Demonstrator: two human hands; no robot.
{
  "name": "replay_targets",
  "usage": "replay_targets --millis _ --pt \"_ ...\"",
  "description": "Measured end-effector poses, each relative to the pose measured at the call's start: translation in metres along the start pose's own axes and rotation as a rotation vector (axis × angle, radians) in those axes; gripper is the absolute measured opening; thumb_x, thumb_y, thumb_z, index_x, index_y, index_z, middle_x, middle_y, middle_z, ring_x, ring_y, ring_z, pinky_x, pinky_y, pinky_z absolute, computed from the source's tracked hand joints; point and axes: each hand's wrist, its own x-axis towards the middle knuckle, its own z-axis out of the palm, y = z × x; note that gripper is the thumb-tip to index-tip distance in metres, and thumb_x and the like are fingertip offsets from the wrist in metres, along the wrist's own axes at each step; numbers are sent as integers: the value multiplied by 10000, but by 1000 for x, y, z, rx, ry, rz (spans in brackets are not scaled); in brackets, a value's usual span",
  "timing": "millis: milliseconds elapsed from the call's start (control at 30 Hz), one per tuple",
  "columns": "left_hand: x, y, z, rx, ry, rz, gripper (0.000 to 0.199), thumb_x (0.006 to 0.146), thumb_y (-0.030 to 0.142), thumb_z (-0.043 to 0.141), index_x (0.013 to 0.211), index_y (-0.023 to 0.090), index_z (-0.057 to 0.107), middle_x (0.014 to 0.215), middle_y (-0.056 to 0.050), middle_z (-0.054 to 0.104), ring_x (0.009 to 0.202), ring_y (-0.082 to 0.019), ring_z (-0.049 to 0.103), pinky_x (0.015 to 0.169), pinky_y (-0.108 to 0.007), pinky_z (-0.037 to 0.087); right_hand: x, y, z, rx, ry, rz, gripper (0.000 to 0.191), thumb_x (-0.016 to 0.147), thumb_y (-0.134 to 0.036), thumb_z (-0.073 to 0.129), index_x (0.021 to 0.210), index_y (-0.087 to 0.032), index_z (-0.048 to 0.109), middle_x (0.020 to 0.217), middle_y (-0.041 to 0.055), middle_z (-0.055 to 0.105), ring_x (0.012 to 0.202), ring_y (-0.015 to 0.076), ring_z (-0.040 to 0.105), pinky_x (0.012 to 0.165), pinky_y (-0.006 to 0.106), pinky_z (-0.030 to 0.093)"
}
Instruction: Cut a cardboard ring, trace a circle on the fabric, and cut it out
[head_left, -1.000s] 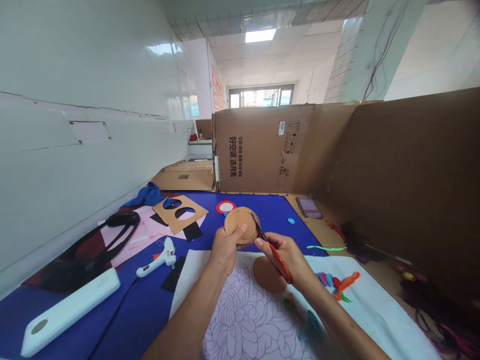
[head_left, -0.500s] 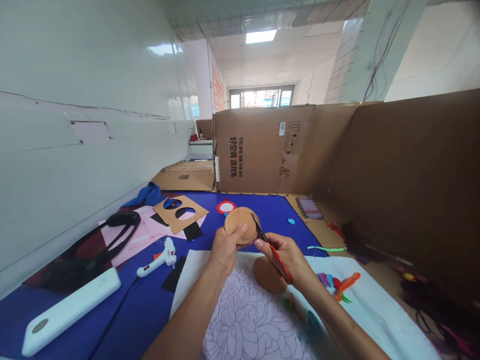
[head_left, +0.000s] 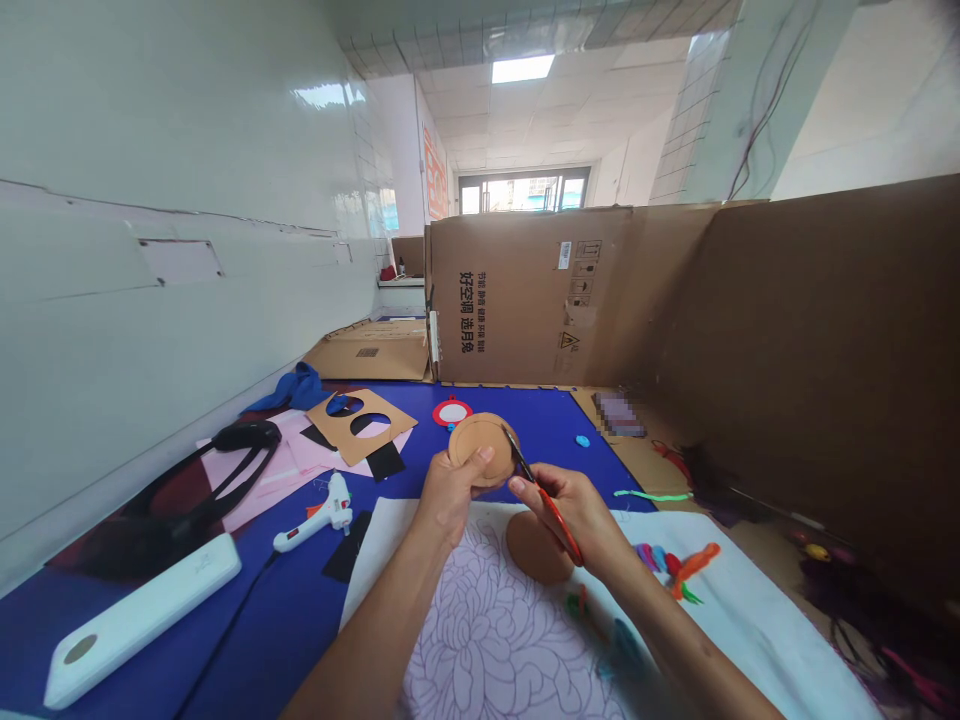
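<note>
My left hand (head_left: 452, 492) grips a round cardboard disc (head_left: 475, 440), thumb on its face and fingers behind. A line is drawn inside the disc's edge. In my right hand (head_left: 574, 510) are scissors with orange-red handles (head_left: 559, 528); their dark blades meet the disc's right edge. Below the scissors a second brown disc (head_left: 534, 552) lies on white cloth (head_left: 739, 590), partly covered by my right hand. Beneath my forearms spreads a sheet with a flower line drawing (head_left: 487, 630).
To the left lie a white glue gun (head_left: 322, 520) with its cord, a long white device (head_left: 146, 620), cardboard with round holes (head_left: 352, 455) and black straps (head_left: 247, 440). Coloured yarn bits (head_left: 690, 570) rest at right. A tall cardboard wall (head_left: 525, 330) stands behind the blue table (head_left: 540, 405).
Almost nothing differs. Both hands, the disc and the scissors keep nearly the same positions, with the blades still at the disc's right edge.
</note>
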Motion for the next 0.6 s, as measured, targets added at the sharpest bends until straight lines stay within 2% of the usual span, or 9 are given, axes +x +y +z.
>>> replay_targets --millis 267,600 --pt "0 3 -1 42 -10 -18 595 561 409 1041 1026 95 845 935 -151 840 803 -285 801 705 -360 667 3 8 -1 9 -21 -13 513 826 -685 788 733 -232 566 529 -79 396 414 99 347 387 237 247" --pt "4 0 -4 29 -17 -14 597 556 413 1051 1021 98 847 942 -145 839 806 -271 797 730 -370 674 3 4 0 -8 -6 -20 499 817 -668 802 743 -225 586 535 -77 399 421 102 351 397 240 248"
